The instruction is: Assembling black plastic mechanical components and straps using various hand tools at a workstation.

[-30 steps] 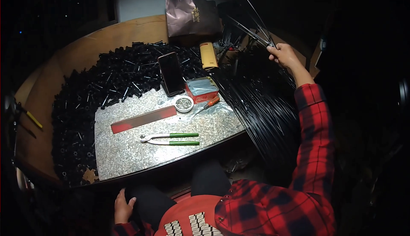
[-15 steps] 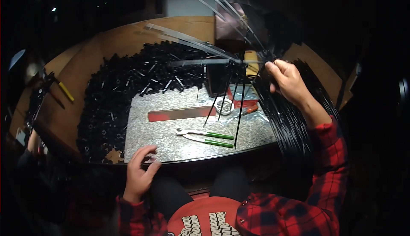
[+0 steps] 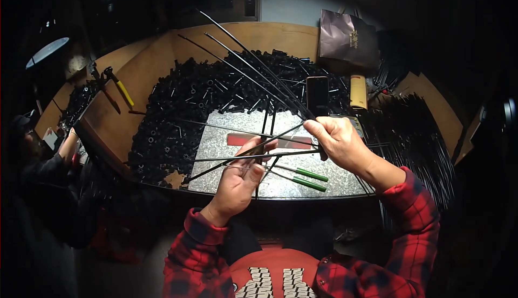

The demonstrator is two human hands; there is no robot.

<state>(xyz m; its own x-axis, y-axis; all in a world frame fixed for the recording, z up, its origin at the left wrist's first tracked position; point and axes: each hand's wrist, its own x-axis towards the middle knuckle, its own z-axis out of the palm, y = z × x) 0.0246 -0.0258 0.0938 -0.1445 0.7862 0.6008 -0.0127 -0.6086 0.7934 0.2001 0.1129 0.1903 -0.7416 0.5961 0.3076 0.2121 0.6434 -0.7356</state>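
Note:
My right hand (image 3: pixel 344 142) is closed round one end of a spread of long, thin black rods (image 3: pixel 253 71), which look like umbrella ribs. They fan out up and to the left, and some cross low over the board. My left hand (image 3: pixel 237 183) has its fingers curled round the crossing rods near their middle, palm turned up. Beneath lies a speckled grey stone slab (image 3: pixel 213 136). On it are end-cutting pincers with green handles (image 3: pixel 312 174), their jaws hidden behind the rods and my left hand, and a red-marked flat bar (image 3: pixel 294 141), partly covered.
Small black parts (image 3: pixel 172 98) are heaped behind and left of the slab. A phone (image 3: pixel 317 94), a yellow can (image 3: pixel 358 92) and a paper bag (image 3: pixel 348 42) stand at the back. More black rods (image 3: pixel 413 136) lie right. Yellow-handled pliers (image 3: pixel 124 90) hang on the left board; a co-worker (image 3: pixel 48 152) sits beyond.
My right hand has brought the rods down and nearer. My left hand has risen from the slab's front edge and taken hold of them. The view has turned slightly left.

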